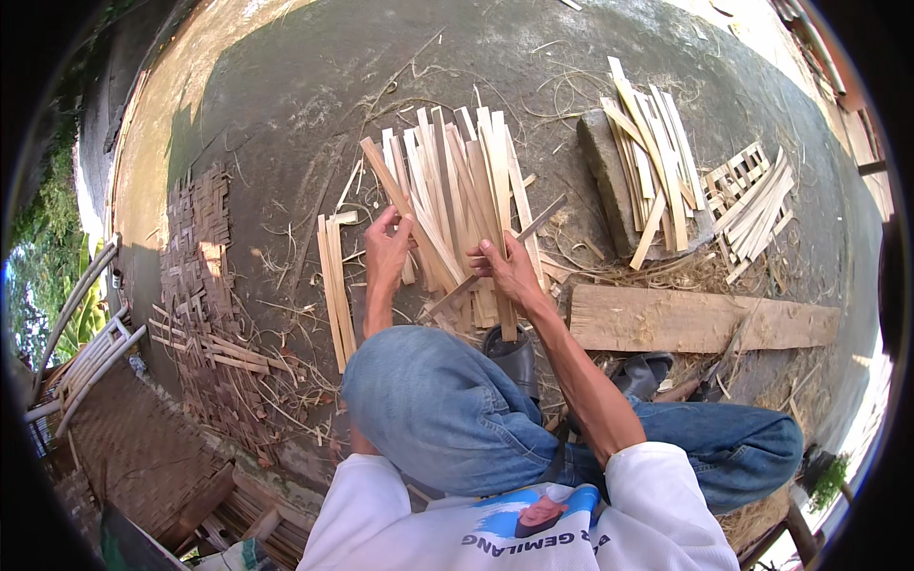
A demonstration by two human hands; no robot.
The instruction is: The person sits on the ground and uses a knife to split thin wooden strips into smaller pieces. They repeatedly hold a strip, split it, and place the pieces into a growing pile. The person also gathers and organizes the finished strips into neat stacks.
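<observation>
My left hand [388, 249] pinches a flat, pale bamboo strip [384, 173], which slants down toward my right hand. My right hand [510, 274] is closed around a narrow knife [545, 217]. Its dark blade points up and to the right, and what looks like a long wooden handle runs down to the left. The strip's lower end lies close to the knife; whether they touch I cannot tell. Beneath and beyond both hands a loose pile of bamboo strips [447, 171] is fanned out on the ground. Several more strips [333, 276] lie left of my left hand.
To the right, strips [657, 162] rest on a stone block [605, 176], with another bundle [757, 214] farther right. A wooden plank [695, 319] lies before my bent leg. Woven matting [205, 276] is at the left. Shavings litter the ground around my sandals [511, 357].
</observation>
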